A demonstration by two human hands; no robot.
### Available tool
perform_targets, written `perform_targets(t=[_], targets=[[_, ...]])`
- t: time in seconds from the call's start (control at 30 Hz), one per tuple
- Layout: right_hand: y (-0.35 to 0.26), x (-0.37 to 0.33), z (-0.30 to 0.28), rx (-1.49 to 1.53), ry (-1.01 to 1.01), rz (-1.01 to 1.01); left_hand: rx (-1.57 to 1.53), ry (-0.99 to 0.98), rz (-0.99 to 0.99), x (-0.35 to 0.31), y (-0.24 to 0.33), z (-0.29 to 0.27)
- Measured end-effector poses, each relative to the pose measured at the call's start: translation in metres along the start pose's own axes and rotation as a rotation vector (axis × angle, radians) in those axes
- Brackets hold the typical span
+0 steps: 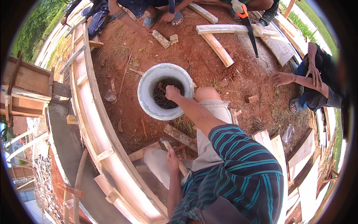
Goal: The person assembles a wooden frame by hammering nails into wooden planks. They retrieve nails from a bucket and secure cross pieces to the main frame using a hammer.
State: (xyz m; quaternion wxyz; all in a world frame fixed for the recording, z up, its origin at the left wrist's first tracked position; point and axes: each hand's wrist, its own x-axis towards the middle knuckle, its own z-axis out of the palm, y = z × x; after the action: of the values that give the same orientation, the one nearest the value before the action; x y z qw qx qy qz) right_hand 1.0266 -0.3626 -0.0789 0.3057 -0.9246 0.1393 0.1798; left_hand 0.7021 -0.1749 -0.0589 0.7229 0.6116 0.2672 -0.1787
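Observation:
A pale grey round bucket [146,106] stands on the red soil in front of me. Dark, thin pieces that look like nails [164,100] lie in its bottom. My right hand [172,92] reaches down inside the bucket with its fingers curled; what they hold, if anything, is hidden. Lower down, beside my knee, my left hand [172,161] is wrapped round the wooden handle of a hammer [182,168]. The hammer's metal head points up toward the bucket.
A long wooden formwork [97,123] curves along my left. Boards [214,48] lie ahead, where a co-worker's gloved hand holds an orange-handled saw [250,30]. Another person's hand [142,31] is near a short wood block [161,39]. Someone sits at right; planks [300,156] lie nearby.

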Motion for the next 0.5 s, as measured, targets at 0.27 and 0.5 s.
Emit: perform_targets(t=[0.27,0.5], targets=[[0.004,0.013,-0.003,0.246,0.281,-0.112,-0.032,-0.01,0.028,0.003,0.001,0.006],[-0.032,-0.035,-0.055,0.928,-0.077,-0.123,-0.1,-0.047,0.07,0.013,-0.006,0.005]])
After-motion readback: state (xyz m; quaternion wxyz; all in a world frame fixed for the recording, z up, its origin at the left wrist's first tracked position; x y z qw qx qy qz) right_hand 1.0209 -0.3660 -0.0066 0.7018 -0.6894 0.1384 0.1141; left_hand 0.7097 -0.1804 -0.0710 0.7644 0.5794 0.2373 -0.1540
